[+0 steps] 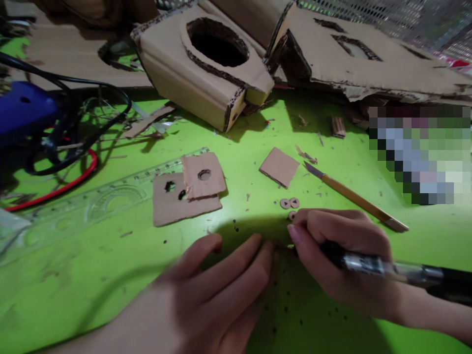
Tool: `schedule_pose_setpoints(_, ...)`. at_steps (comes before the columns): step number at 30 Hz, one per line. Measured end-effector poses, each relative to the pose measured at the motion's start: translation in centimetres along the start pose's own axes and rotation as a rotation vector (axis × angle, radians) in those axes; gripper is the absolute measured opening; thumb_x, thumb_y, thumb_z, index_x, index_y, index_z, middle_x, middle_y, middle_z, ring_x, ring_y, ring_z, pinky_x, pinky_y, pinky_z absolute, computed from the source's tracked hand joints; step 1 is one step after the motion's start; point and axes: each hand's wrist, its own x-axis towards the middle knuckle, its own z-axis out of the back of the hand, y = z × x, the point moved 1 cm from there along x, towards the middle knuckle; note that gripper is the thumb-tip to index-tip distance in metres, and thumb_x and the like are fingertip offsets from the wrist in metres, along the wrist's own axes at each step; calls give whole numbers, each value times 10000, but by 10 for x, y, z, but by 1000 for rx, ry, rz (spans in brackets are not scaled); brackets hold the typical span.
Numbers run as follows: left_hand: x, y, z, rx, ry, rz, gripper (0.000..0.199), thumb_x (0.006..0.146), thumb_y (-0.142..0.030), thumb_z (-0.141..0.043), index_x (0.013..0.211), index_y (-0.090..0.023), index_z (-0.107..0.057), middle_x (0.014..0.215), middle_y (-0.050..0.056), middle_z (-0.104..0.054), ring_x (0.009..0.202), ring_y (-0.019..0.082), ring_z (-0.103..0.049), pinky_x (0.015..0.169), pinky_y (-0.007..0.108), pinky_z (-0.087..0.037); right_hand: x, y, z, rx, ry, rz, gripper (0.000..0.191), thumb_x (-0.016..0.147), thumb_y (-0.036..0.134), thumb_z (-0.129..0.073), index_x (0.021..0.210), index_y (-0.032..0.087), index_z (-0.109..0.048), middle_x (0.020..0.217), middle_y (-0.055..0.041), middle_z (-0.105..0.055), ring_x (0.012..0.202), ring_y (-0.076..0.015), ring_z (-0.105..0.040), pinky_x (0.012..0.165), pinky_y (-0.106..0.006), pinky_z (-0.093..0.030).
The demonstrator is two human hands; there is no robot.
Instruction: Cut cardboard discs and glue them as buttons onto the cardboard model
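Note:
My right hand [342,250] is closed around a pen [391,269] with a black and clear barrel; its tip is hidden by my fingers. Close beside it, my left hand [224,280] has its fingertips bent down near the pen's tip, on something small and dark-edged that they mostly cover. The left thumb is out of sight. Just above my right fingertips lie small round cardboard discs [285,203], two with dark triangle marks. A square cardboard piece [279,167] lies beyond them, and a craft knife [354,196] with a yellowish-brown handle lies to its right.
Two cardboard pieces with holes [204,179] overlap a clear ruler [118,196] on the green tabletop [92,275]. A cardboard box with an oval opening [191,73] and a cut cardboard panel [346,59] stand behind. Black and red cables [81,172] lie left. Scraps are scattered.

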Motion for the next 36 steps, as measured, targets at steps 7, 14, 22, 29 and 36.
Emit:
schedule_pose_setpoints(7,1,-1,-1,-40,-23,18,253,1000,-163,-368,1041,-166,-618,1055,-16,-735,989,73,-663,866,157,-487,0,0,0,13,12,-12,406,841,-35,-512,584,185,-287,492,93,-357,410,-12,-332,376,-155,-276)
schedule_pose_setpoints(14,-1,-3,-3,-50,-31,80,243,1000,-149,-365,1082,-154,-594,1073,-21,-730,1053,57,-644,885,98,-475,0,-1,0,26,7,-15,413,835,-40,-516,586,184,-274,501,89,-366,423,-11,-348,385,-147,-290)
schedule_pose_setpoints(22,-2,1,-6,-50,-6,34,246,1012,-162,-344,1113,-170,-568,1118,-42,-719,1075,84,-635,932,190,-435,0,-1,0,21,2,-4,404,838,-38,-524,588,182,-297,505,94,-379,426,-9,-357,383,-148,-295)
schedule_pose_setpoints(29,-1,-1,-4,-15,-19,21,258,1017,-184,-334,1080,-182,-584,1081,-54,-728,1066,72,-612,905,239,-395,0,-2,-1,16,6,17,391,849,-44,-512,595,185,-322,496,98,-388,412,-9,-353,364,-168,-281)
schedule_pose_setpoints(36,1,-1,0,-2,-2,29,254,1018,-176,-335,1087,-162,-579,1094,-36,-726,1065,66,-605,890,260,-409,1,-3,-1,20,1,20,383,857,-24,-518,600,191,-331,500,93,-394,415,-16,-358,364,-184,-275)
